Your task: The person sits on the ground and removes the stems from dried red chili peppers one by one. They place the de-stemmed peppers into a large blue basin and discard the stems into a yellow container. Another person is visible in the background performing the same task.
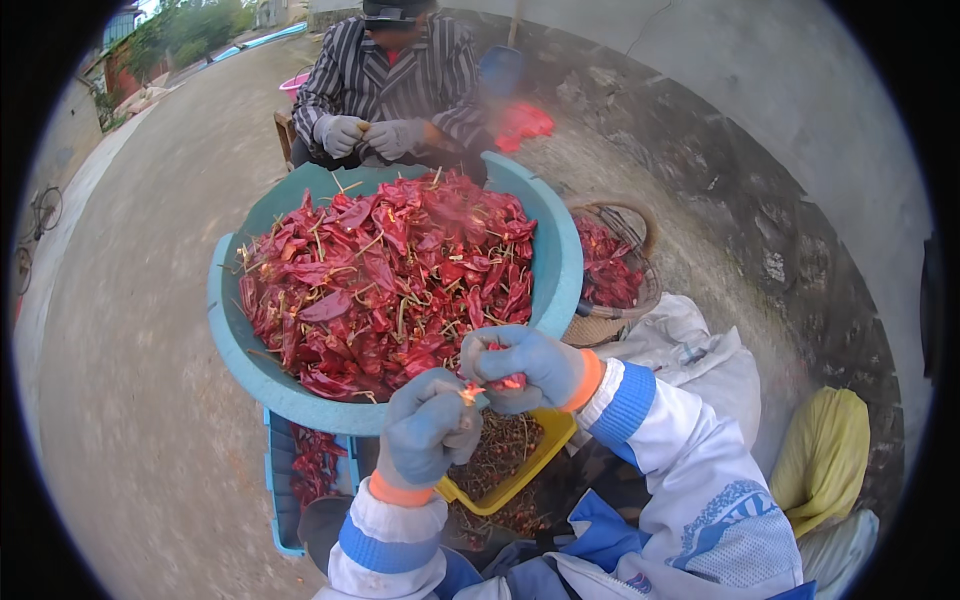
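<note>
My left hand (431, 424), in a grey-blue work glove with an orange cuff, pinches the stem end of a dried red chili pepper (471, 393). Red chili flesh (510, 382) shows between the curled fingers of my right hand (521, 367), gloved the same way. Both hands are close together over the near rim of a large turquoise plastic tub (559, 247). A heap of dried red chilies (390, 277) with pale stems fills the tub. Under my hands, a yellow plastic basin (517, 484) holds stem bits and debris (499, 454).
Across the tub, a person (390, 82) in a striped jacket works with gloved hands. At the right stand a wicker basket (637, 281) of chilies, a white woven sack (694, 360) and a yellow sack (821, 457). A blue crate (279, 480) sits lower left.
</note>
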Tool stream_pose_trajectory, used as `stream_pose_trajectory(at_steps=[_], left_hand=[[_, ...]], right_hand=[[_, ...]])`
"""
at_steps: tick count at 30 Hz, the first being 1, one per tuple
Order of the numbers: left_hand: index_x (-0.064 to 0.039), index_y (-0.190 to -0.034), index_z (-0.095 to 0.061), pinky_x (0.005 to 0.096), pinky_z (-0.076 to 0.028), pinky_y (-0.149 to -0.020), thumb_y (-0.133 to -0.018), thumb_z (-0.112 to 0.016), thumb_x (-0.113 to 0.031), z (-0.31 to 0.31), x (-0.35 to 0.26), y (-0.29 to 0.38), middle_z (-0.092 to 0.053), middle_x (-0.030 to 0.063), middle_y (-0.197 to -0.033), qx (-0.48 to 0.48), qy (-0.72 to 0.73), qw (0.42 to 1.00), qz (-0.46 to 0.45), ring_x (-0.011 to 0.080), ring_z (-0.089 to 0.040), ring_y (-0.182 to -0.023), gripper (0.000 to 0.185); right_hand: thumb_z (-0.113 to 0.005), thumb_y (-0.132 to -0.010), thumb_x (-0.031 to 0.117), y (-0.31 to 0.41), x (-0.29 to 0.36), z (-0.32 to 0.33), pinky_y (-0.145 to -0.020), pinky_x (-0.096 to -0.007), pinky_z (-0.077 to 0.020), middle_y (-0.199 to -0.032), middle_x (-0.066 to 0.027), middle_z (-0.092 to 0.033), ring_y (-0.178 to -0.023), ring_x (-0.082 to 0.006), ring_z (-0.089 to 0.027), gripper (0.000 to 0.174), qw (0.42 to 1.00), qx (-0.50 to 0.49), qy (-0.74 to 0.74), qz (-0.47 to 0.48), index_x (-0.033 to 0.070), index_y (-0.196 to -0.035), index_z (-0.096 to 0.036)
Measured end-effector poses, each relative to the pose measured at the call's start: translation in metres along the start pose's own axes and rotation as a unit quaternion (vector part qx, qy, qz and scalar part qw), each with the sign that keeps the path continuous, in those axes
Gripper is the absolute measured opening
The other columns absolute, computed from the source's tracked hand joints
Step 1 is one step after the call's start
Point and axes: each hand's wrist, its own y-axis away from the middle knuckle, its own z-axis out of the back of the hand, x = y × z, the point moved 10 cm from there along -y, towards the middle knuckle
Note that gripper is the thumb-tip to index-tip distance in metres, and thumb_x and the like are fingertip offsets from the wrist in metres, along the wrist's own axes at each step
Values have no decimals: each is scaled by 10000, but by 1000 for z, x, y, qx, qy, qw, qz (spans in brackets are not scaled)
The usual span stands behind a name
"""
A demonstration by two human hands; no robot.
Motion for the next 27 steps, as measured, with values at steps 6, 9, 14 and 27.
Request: stream_pose_trajectory(at_steps=[6, 9, 14, 27], left_hand=[[-29, -949, -673, 349, -525, -648, -919, -808, -160, -48, -2, 13, -684, 80, -777, 206, -445, 865, -109, 222, -677, -677, 190], [-51, -946, -753, 391, -540, -692, -929, -792, -201, -43, 19, 8, -731, 104, -848, 152, -510, 843, -80, 272, -711, -749, 157], [-70, -940, -737, 416, -544, -680, -917, -818, -251, -54, 21, 1, -716, 157, -826, 176, -553, 810, -86, 365, -701, -750, 199], [-133, -976, -717, 481, -532, -658, -903, -820, -275, -42, 2, 8, -708, 131, -835, 90, -612, 762, -189, 392, -693, -742, 190]], right_hand=[[-732, -983, 169, 36, 67, 59, -652, -248, -478, -857, -16, -676, -726, -91, -617, 114, 917, -226, 294, 150, 63, -980, -689], [-773, -954, 234, 93, 139, 141, -718, -340, -534, -870, -77, -732, -759, -206, -687, 192, 675, -450, 544, 214, 57, -986, -708], [-789, -923, 312, 123, 171, 214, -818, -453, -567, -949, -162, -773, -893, -362, -739, 264, 382, -522, 742, 176, 70, -1007, -726], [-670, -915, 103, -76, 39, 186, -935, -462, -574, -1213, -103, -764, -1139, -332, -731, 351, 506, -91, 834, -201, 213, -1238, -756]])
